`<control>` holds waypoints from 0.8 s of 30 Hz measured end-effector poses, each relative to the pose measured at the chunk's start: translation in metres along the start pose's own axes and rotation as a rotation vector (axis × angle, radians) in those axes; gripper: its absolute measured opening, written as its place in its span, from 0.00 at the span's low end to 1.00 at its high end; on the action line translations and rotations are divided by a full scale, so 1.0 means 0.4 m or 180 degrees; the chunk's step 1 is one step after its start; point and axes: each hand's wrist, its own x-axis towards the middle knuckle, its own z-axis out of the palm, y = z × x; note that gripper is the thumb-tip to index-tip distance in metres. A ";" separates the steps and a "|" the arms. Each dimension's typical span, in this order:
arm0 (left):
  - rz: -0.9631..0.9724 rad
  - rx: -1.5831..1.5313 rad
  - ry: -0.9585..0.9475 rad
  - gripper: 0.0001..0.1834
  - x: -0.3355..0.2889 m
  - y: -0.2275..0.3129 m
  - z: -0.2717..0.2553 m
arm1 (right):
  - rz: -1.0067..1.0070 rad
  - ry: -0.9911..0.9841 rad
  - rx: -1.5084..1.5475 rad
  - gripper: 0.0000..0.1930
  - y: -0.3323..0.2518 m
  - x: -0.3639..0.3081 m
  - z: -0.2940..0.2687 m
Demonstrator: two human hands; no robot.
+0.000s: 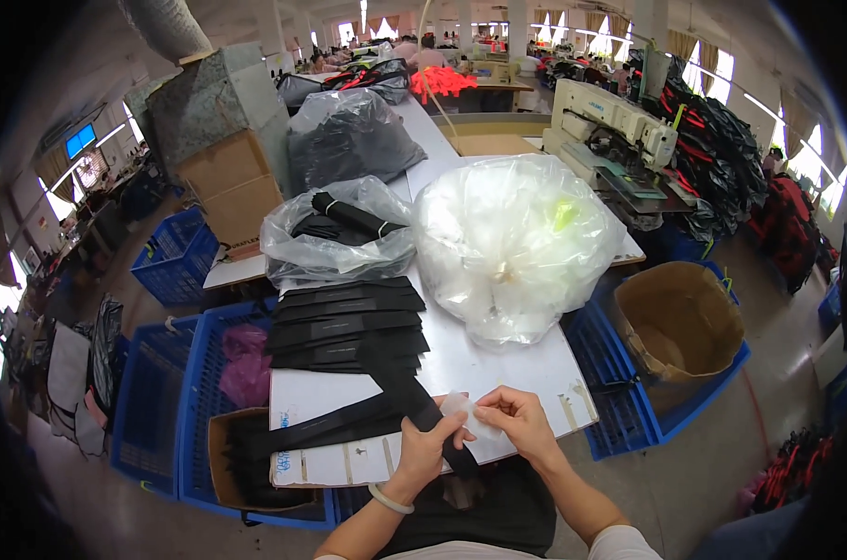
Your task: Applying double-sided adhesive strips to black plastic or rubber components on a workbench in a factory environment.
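Observation:
Near the table's front edge, my left hand (425,450) is closed on a black fabric strip (393,378), which crosses over another black strip (325,415) on the table. Between my two hands is a small, thin, translucent white piece (479,425). My right hand (526,429) pinches its right side with thumb and fingers, while my left thumb and fingers are at its left side. Whether the piece is a single sheet or several layers, I cannot tell. Just beyond lies a stack of flat black strips (339,322) in overlapping rows.
A big clear plastic bag (512,243) of white material stands on the white table (517,383). Behind the stack is an open bag (288,243) with black strips. Blue crates flank the table, one with a brown paper sack (676,322). A sewing machine (610,126) stands back right.

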 end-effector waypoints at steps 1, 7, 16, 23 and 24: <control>-0.0007 -0.0002 -0.0158 0.19 -0.005 0.006 -0.001 | -0.0008 -0.0011 0.0016 0.06 -0.007 0.001 0.001; 0.0034 0.0368 -0.0424 0.14 -0.011 0.026 -0.005 | 0.1068 -0.0486 0.1177 0.05 -0.005 -0.002 -0.020; 0.0067 0.0304 0.0177 0.07 -0.010 0.001 0.012 | 0.0037 -0.0423 -0.1122 0.15 -0.020 -0.025 -0.008; 0.0015 -0.0014 -0.0071 0.05 -0.031 0.002 0.021 | 0.0309 -0.0329 0.0430 0.07 -0.027 -0.035 0.030; -0.0030 -0.0249 0.0094 0.04 -0.032 0.006 0.030 | 0.0366 -0.0321 0.0440 0.07 -0.031 -0.036 0.037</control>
